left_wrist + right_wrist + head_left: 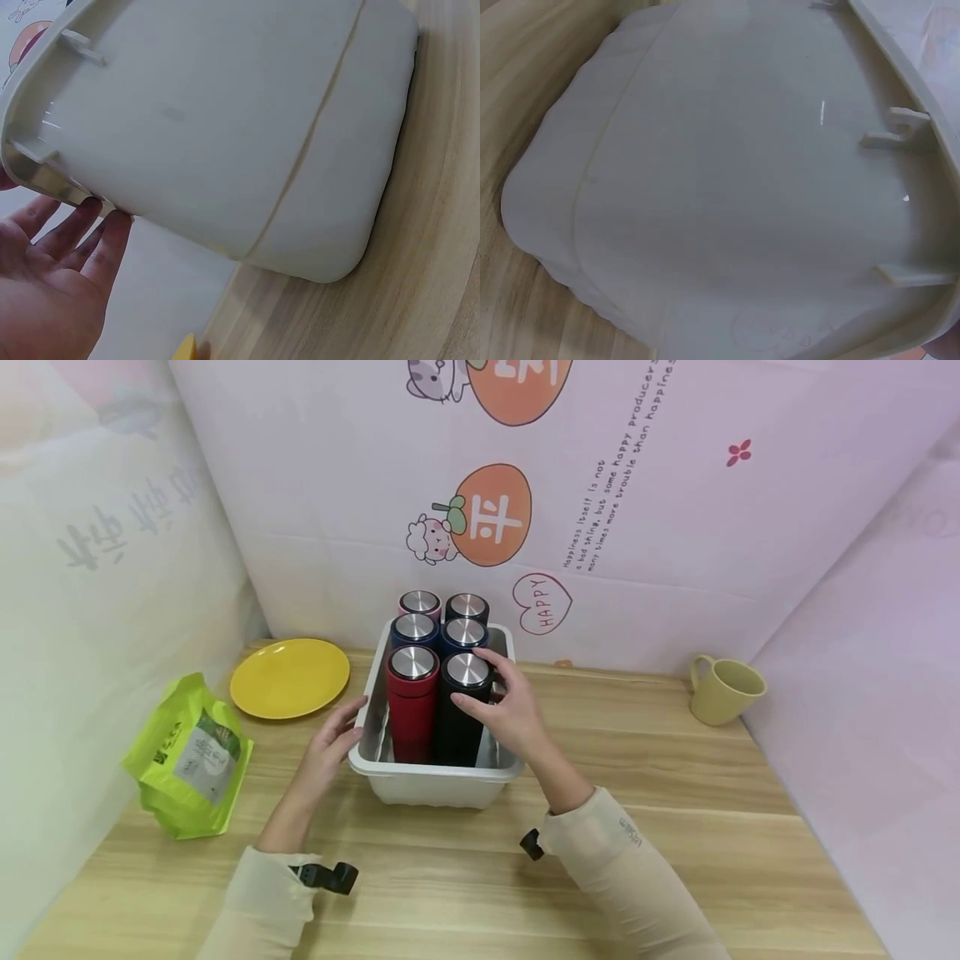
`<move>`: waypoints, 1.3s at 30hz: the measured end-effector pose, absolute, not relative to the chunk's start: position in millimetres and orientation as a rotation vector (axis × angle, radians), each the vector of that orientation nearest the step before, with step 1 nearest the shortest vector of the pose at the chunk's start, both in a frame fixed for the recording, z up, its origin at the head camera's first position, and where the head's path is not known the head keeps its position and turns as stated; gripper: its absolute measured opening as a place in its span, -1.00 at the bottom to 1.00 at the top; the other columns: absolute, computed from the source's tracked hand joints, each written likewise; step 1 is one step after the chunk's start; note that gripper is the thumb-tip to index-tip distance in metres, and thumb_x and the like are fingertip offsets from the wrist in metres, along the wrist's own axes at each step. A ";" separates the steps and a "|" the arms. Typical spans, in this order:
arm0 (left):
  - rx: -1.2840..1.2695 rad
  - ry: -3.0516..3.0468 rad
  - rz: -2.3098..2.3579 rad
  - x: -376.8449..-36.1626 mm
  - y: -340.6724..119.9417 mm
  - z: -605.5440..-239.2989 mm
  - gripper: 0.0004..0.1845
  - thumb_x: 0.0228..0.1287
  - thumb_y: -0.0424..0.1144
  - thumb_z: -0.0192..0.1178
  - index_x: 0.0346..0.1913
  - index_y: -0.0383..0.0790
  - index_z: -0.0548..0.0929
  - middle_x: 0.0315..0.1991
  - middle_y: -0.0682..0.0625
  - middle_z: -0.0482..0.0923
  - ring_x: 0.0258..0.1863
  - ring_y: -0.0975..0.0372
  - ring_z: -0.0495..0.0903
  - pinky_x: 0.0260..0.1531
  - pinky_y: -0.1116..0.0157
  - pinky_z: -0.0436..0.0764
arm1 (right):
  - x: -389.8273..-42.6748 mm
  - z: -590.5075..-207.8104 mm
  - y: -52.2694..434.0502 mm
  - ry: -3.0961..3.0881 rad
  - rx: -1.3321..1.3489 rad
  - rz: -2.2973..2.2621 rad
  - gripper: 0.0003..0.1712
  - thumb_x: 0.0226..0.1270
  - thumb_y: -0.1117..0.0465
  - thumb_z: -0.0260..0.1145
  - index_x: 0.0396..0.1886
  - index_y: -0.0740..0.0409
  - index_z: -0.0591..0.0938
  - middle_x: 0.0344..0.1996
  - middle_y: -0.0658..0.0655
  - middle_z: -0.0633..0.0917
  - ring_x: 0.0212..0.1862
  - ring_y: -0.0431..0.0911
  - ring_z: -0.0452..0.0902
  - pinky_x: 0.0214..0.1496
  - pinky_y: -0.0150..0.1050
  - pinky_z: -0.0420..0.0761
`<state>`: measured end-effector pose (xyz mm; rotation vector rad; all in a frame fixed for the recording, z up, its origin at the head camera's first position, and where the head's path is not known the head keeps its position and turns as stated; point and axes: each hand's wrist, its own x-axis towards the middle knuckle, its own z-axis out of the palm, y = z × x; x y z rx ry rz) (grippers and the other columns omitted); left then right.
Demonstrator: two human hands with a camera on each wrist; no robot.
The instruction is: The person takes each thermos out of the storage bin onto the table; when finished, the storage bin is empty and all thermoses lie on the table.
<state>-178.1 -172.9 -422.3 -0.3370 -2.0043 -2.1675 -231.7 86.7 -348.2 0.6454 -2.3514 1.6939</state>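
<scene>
A white plastic bin (435,770) stands on the wooden table, holding several upright steel-lidded bottles. At its front are a red bottle (411,710) and a black bottle (457,727). My right hand (510,706) grips the black bottle near its lid, fingers curled round it. My left hand (330,747) lies with straight fingers against the bin's left rim. In the left wrist view the left hand (52,285) is flat, fingertips touching under the rim of the bin's wall (225,112). The right wrist view shows only the bin's outer wall (727,187).
A yellow plate (289,677) lies left of the bin, and a green bag (189,758) stands near the left wall. A pale mug (723,690) sits at the back right. Papered walls close in on three sides.
</scene>
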 end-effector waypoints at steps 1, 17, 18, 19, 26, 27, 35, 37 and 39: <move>-0.340 -2.003 -2.175 -178.2 -172.7 -422.5 -0.49 0.40 -0.52 -0.14 0.37 -0.62 0.15 0.37 -0.45 0.13 0.14 0.23 0.35 0.04 0.45 0.42 | -231.2 -347.6 87.4 -2.348 0.642 1.692 -0.26 0.12 0.25 0.52 0.32 0.16 0.45 0.10 0.19 0.52 -0.05 0.00 0.51 -0.01 -0.12 0.54; -0.374 -1.993 -2.213 -178.4 -175.8 -422.9 -0.48 0.43 -0.50 -0.15 0.39 -0.62 0.12 0.40 -0.44 0.07 0.16 0.22 0.32 0.07 0.46 0.40 | -226.6 -294.7 103.3 -2.246 0.640 1.683 -0.30 0.11 0.24 0.50 0.28 0.21 0.49 0.11 0.17 0.52 0.01 0.06 0.50 -0.09 -0.10 0.58; -0.376 -1.993 -2.215 -178.4 -175.9 -422.7 -0.48 0.43 -0.50 -0.15 0.39 -0.62 0.12 0.40 -0.44 0.06 0.16 0.22 0.32 0.07 0.46 0.40 | -226.5 -289.2 104.7 -2.244 0.635 1.674 -0.30 0.11 0.24 0.50 0.28 0.20 0.49 0.11 0.16 0.52 0.02 0.05 0.50 -0.08 -0.10 0.58; -0.377 -1.991 -2.220 -178.4 -175.9 -422.5 -0.48 0.43 -0.50 -0.15 0.39 -0.62 0.12 0.40 -0.44 0.06 0.17 0.22 0.31 0.07 0.46 0.40 | -226.7 -283.8 106.4 -2.236 0.639 1.667 -0.30 0.11 0.23 0.50 0.28 0.20 0.49 0.11 0.16 0.52 0.03 0.04 0.51 -0.06 -0.11 0.57; -0.382 -1.980 -2.225 -176.2 -175.5 -419.8 -0.48 0.42 -0.51 -0.15 0.38 -0.64 0.11 0.40 -0.45 0.06 0.14 0.27 0.35 0.05 0.46 0.41 | -229.1 -246.4 122.3 -2.132 0.645 1.744 -0.34 0.15 0.25 0.46 0.27 0.22 0.50 0.11 0.10 0.51 0.02 0.01 0.51 -0.04 -0.19 0.58; -0.381 -1.979 -2.224 -175.9 -175.4 -419.5 -0.48 0.42 -0.51 -0.15 0.38 -0.64 0.11 0.39 -0.45 0.06 0.14 0.27 0.35 0.05 0.46 0.42 | -229.1 -241.2 125.0 -2.114 0.636 1.765 -0.34 0.15 0.24 0.45 0.27 0.23 0.49 0.11 0.11 0.51 0.03 0.02 0.51 -0.03 -0.19 0.59; -0.384 -1.983 -2.223 -175.3 -174.2 -417.9 -0.49 0.43 -0.50 -0.14 0.38 -0.64 0.12 0.39 -0.45 0.07 0.13 0.31 0.36 0.04 0.46 0.42 | -227.9 -205.8 151.7 -1.913 0.530 1.926 -0.41 0.17 0.31 0.40 0.24 0.25 0.51 0.06 0.18 0.51 -0.01 0.02 0.51 0.04 -0.22 0.56; -0.388 -1.981 -2.226 -175.4 -174.4 -418.3 -0.49 0.42 -0.51 -0.15 0.37 -0.64 0.11 0.39 -0.45 0.07 0.13 0.31 0.36 0.04 0.46 0.42 | -228.8 -200.0 159.7 -1.864 0.513 1.947 -0.42 0.16 0.36 0.40 0.22 0.26 0.52 0.04 0.20 0.50 -0.03 0.03 0.51 0.02 -0.24 0.57; -0.388 -1.987 -2.226 -175.4 -174.9 -418.6 -0.49 0.43 -0.50 -0.15 0.38 -0.63 0.11 0.40 -0.45 0.06 0.14 0.31 0.35 0.04 0.47 0.42 | -230.6 -196.1 168.2 -1.845 0.489 1.952 -0.43 0.15 0.38 0.40 0.21 0.26 0.52 0.03 0.20 0.49 -0.01 0.02 0.51 0.02 -0.26 0.57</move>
